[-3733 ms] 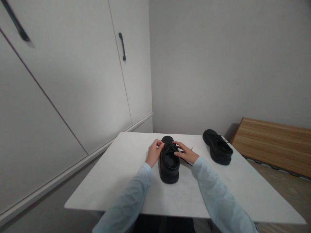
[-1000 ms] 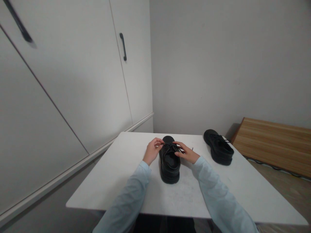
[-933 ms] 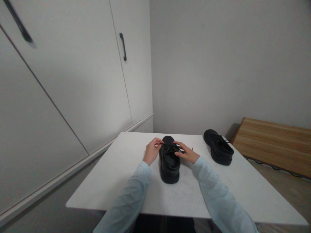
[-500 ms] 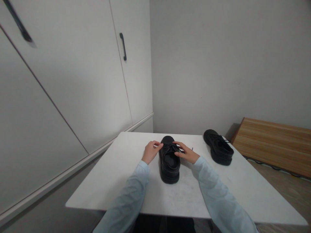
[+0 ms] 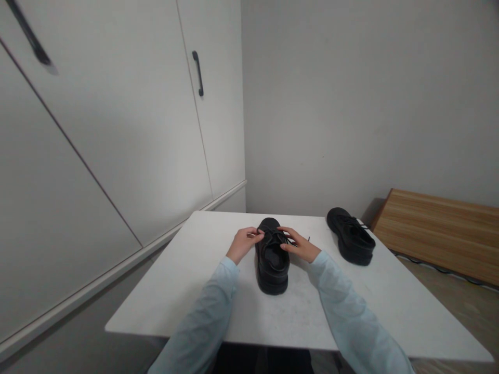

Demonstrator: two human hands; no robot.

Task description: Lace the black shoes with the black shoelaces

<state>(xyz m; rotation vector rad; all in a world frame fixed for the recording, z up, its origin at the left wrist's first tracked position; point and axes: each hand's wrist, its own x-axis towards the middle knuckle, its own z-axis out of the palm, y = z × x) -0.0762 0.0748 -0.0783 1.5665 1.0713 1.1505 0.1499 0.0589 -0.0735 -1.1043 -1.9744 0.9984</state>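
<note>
A black lace-up shoe (image 5: pixel 273 275) stands upright on the white table, its toe pointing away from me and its heel towards me. At its left side, my left hand (image 5: pixel 244 244) pinches thumb and forefinger together at the lacing, apparently on the black shoelace (image 5: pixel 270 236); the fingertips partly hide it. From the right, my right hand (image 5: pixel 299 246) rests its spread fingertips on the upper, with the thumb by the opening and a gap between thumb and fingers. Loose lace ends stick out beneath that hand.
A second black lace-up shoe (image 5: pixel 353 238) stands at the table's far right edge. The white table (image 5: pixel 175 291) meets white cabinets (image 5: pixel 156 130) on the left. A wood-grain board or bench (image 5: pixel 440 234) lies beyond the right edge.
My left hand has shifted slightly right, its pinching fingertips a little further over the lacing. My right hand and both shoes stay in place.
</note>
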